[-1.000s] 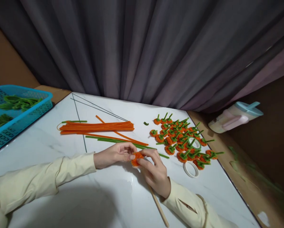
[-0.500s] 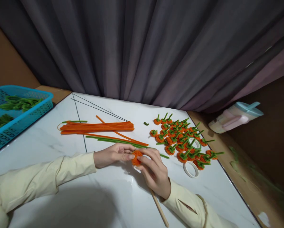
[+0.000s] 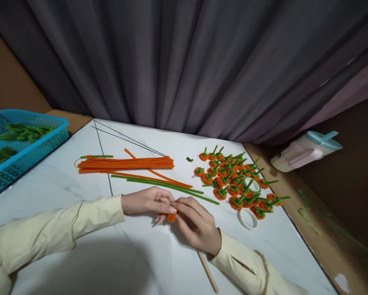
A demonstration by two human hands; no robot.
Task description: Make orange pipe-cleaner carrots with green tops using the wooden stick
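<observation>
Between my two hands, low over the white tabletop, is a small orange pipe-cleaner pumpkin [image 3: 171,218], partly covered by fingers. My left hand [image 3: 150,201] pinches it from the left, thumb on top. From the right, my right hand [image 3: 199,223] closes on it with thumb and fingertips. A wooden stick [image 3: 207,272] lies under my right hand, its upper end hidden. Beyond my hands lie green pipe cleaners [image 3: 171,187] and a bundle of orange pipe cleaners [image 3: 125,164]. Several finished pumpkins with green stems [image 3: 237,200] are grouped to the right.
A white tape ring [image 3: 247,219] lies beside the pumpkins, and a green-edged tape roll [image 3: 252,185] rests among them. Thin dark wires [image 3: 125,137] lie at the back. A blue basket [image 3: 56,133] holds green pieces at left. A lidded cup [image 3: 305,151] stands at right.
The orange pumpkin has turned and sits slightly lower and further left, more covered by my fingers. My right hand has shifted a little left with its fingers closer to my left hand.
</observation>
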